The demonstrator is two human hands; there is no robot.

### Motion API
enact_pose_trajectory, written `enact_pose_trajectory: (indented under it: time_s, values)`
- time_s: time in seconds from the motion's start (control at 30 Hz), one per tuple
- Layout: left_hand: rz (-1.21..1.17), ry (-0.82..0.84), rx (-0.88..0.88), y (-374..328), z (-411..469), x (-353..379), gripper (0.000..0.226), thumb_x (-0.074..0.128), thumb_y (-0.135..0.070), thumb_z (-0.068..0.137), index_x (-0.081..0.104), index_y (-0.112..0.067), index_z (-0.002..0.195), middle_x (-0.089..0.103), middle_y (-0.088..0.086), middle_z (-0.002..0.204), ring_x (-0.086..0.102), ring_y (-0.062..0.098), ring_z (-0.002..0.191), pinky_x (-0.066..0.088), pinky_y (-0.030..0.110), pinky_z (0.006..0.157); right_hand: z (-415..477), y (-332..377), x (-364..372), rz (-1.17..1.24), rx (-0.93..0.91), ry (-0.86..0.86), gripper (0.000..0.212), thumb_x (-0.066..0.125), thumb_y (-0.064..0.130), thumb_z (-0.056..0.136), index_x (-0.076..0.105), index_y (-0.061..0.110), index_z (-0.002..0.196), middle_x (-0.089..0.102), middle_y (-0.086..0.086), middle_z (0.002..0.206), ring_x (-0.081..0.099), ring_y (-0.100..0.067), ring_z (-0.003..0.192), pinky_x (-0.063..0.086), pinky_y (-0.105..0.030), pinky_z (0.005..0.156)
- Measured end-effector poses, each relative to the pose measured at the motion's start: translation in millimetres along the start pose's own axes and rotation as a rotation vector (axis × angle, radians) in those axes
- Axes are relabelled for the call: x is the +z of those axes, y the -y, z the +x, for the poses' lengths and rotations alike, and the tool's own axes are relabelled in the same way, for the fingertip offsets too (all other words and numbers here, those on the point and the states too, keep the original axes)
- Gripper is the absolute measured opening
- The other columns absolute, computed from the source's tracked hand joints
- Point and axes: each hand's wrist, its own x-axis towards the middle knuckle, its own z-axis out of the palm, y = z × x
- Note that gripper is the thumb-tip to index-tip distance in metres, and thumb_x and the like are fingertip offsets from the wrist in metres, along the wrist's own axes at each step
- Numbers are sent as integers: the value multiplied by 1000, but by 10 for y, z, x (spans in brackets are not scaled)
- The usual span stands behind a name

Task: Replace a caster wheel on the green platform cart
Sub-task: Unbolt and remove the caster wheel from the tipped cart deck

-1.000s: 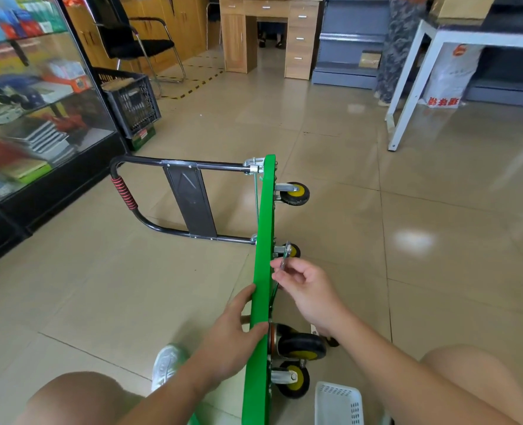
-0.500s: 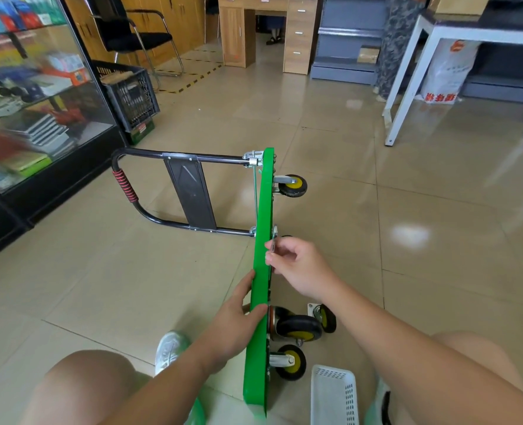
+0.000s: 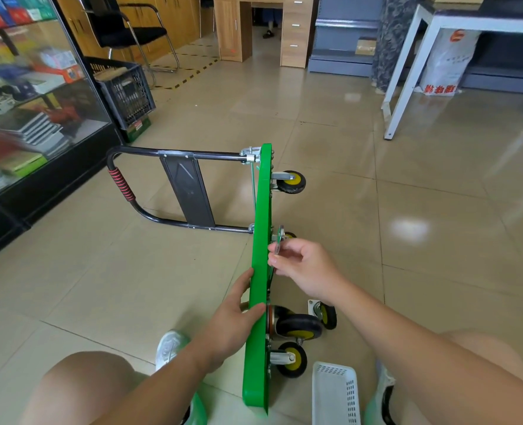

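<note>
Cart [image 3: 261, 240] on edge; left hand [image 3: 232, 320] grasps deck, right hand [image 3: 303, 265] pinches metal plate [image 3: 280, 237] at 12 o'clock.

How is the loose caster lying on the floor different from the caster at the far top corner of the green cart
The loose caster lies detached on the tile with its bare mounting plate showing; the far top caster is fixed to the green cart and hangs off the floor. The loose one sits by the cart's near end, the mounted one by the handle end. Both have black tyres and yellow hubs.
</note>
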Motion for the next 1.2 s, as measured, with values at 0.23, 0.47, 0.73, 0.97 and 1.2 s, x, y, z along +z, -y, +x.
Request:
enact_pose_trajectory:
  time_s: [0.23, 0.47, 0.73, 0.97, 1.2]
  values:
    - [-17, 15, 8, 6, -17, 3, 68, 57, -18, 106, 25, -49, 157, 44, -24, 153, 69, 10, 113, 60, 42, 95, -116, -50, 58, -24, -74, -14, 19, 72, 10, 92, 73, 28, 100, 77, 12, 100, 72, -5, 100, 56, -27, 93]
    - [-17, 10, 5, 3, -9, 6, 68, 56, -17, 106, 26, -51, 156, 41, -23, 154, 70, 8, 109, 61, 38, 91, 108, -22, 63, -33, 3, -51, 22, 64, 12, 98, 68, 12, 119, 74, -3, 99, 72, -14, 96, 60, -34, 88]
    - [-33, 17, -2, 37, 12, -16, 68, 57, -18, 106, 27, -57, 153, 40, -27, 152, 66, 9, 117, 62, 38, 90, 128, -69, -49, 44, 91, -177, 23, 43, 18, 108, 65, 20, 111, 70, -4, 104, 70, -10, 87, 59, -39, 89]
    - [-15, 8, 7, 29, -1, 3, 68, 55, -17, 107, 25, -53, 156, 40, -26, 154, 68, 2, 111, 61, 30, 85, -20, -23, -210, -19, 186, -114, 23, 41, 27, 108, 62, 26, 118, 65, -1, 85, 55, -14, 66, 48, -28, 60]
    - [-5, 0, -6, -11, -17, 25, 68, 53, -16, 107, 24, -53, 156, 41, -27, 152, 71, 3, 105, 62, 33, 84, -122, 7, -393, -313, 350, -44, 20, 57, 8, 97, 62, 11, 116, 74, -1, 96, 63, -15, 77, 49, -32, 73]
